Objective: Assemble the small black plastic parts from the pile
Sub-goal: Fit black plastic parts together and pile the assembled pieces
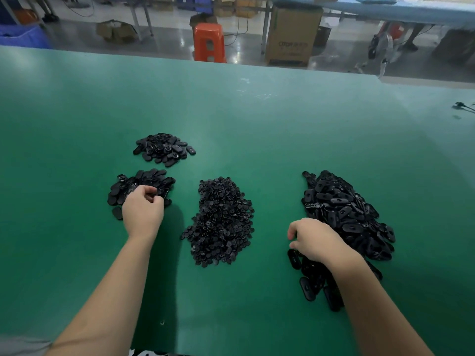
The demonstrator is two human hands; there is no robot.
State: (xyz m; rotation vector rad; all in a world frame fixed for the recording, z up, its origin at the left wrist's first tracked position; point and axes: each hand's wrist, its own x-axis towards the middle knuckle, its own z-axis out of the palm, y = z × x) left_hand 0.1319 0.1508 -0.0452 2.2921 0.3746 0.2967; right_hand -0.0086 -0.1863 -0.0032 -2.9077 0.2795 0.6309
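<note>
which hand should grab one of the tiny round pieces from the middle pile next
Probably the right hand. It rests at the near edge of the big oval-part pile beside the middle pile. The left hand is curled in the near-left pile.

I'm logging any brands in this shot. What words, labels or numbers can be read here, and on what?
Cardboard box: a dark printed logo, too blurred to read with certainty.
Black parts in the piles: no readable markings.
Green table: no text.
Orange stool: no text.
</note>
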